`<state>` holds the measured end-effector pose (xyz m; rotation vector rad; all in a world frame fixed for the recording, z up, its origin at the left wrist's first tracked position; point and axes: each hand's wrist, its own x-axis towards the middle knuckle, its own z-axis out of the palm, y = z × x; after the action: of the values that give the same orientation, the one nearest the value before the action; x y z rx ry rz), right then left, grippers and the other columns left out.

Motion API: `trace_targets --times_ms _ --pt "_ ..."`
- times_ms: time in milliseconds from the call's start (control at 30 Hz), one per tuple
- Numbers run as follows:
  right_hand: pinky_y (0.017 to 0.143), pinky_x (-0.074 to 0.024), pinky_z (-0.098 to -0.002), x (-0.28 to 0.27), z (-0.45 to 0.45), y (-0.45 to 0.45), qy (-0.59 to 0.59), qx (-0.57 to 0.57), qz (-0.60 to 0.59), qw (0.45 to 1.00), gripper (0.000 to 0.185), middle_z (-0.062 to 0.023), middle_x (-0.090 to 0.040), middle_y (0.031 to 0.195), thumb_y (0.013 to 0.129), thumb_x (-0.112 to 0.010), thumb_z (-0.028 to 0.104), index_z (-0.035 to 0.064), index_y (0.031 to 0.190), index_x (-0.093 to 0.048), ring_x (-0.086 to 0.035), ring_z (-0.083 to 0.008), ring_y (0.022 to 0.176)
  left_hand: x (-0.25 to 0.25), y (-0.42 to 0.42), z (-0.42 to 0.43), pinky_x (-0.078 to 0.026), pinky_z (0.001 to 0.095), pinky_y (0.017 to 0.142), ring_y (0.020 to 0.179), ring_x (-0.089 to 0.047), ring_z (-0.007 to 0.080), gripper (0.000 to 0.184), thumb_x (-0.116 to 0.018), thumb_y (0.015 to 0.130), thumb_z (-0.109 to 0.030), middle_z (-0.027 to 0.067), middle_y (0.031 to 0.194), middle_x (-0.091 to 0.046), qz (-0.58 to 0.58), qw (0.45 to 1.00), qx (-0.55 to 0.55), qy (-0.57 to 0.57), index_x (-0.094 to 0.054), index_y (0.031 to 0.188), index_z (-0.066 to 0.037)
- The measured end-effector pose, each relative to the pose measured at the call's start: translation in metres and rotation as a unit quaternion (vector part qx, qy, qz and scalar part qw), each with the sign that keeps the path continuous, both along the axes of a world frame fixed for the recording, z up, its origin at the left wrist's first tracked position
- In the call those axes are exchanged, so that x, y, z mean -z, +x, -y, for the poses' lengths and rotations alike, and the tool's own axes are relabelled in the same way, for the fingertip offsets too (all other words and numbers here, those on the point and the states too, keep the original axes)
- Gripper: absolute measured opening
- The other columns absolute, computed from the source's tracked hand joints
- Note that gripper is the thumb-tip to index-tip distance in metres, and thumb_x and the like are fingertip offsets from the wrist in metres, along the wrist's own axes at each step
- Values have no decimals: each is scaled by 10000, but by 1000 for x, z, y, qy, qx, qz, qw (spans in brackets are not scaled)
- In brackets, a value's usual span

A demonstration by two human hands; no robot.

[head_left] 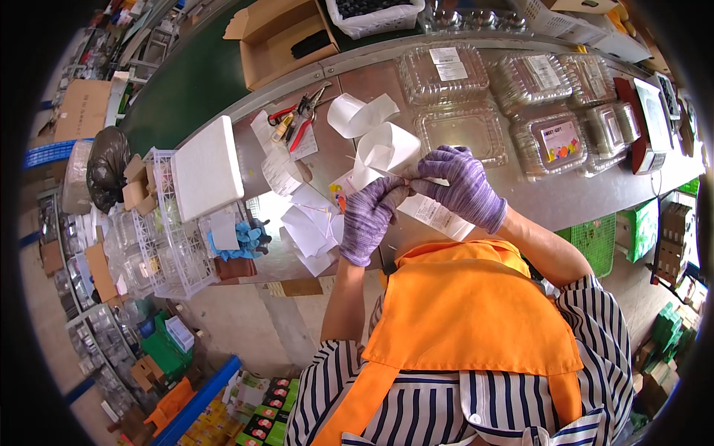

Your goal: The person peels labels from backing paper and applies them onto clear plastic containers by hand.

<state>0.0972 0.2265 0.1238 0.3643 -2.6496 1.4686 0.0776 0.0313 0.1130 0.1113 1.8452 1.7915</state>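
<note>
My left hand point(370, 217), in a purple knit glove, is closed in a pinch at the edge of a curled white strip of labels point(387, 152). My right hand point(467, 186), gloved the same way, pinches at the same spot, so the fingertips of both hands nearly meet. A printed length of the strip point(437, 215) hangs below my right hand. Another white curl of label paper point(357, 115) lies just beyond. The exact point of grip is partly hidden by my fingers. Loose white paper pieces point(311, 232) lie left of my left hand.
Pliers and cutters point(299, 123) lie at the back left. Clear plastic clamshell boxes point(446, 74) stand in stacks to the right, some labelled. A white foam lid point(208, 167) leans over a white wire basket point(167, 245). An open cardboard box point(279, 44) sits behind.
</note>
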Motion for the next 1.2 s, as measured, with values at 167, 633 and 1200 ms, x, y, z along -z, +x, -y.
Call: trace_targets --times_ms 167,633,1200 --pt "738 -426 -344 -1 -1 1 38 -10 -32 999 198 -61 -655 815 754 -699 210 101 919 -709 -596 -230 764 1 1 -2 -408 191 480 500 -483 41 146 -603 869 -113 34 766 -666 -63 997 10 -35 -661 943 -1" --pt "700 -415 -357 -13 5 4 131 -4 -104 986 218 -38 -635 772 730 -696 199 104 926 -702 -572 -237 718 -2 8 -8 -453 240 562 578 -537 81 114 -591 853 -88 41 642 -611 -174 980 -25 -89 -645 872 10" --pt "725 -409 -352 -16 4 5 147 18 -98 984 144 -38 -638 740 696 -707 210 98 780 -673 -579 -237 714 -4 12 -17 -462 264 562 561 -570 117 105 -586 845 -70 71 641 -624 -210 973 -53 -82 -639 853 20"
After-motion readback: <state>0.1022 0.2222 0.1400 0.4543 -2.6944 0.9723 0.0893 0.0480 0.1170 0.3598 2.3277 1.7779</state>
